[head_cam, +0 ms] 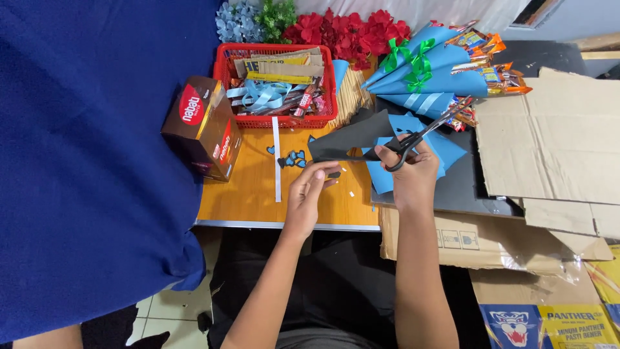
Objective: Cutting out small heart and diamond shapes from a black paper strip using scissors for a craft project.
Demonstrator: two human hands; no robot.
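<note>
My right hand [413, 178] grips black-handled scissors [429, 129], whose blades point up and to the right. A black sheet of paper [352, 136] lies curled just left of the scissors, over the wooden table [248, 190]. My left hand [309, 194] reaches under the black sheet, with its fingertips at a small dark paper scrap near the sheet's lower edge. Small blue and black cut-out shapes [294, 158] lie on the table just left of that hand. Blue paper sheets [420, 158] lie under my right hand.
A red basket [281, 119] of ribbons and snacks stands at the back, a brown snack box [205, 126] to its left. Blue paper cones with green bows [433, 71] lie back right, red artificial flowers [349, 32] behind. Flattened cardboard [549, 142] covers the right. Blue cloth [90, 148] fills the left.
</note>
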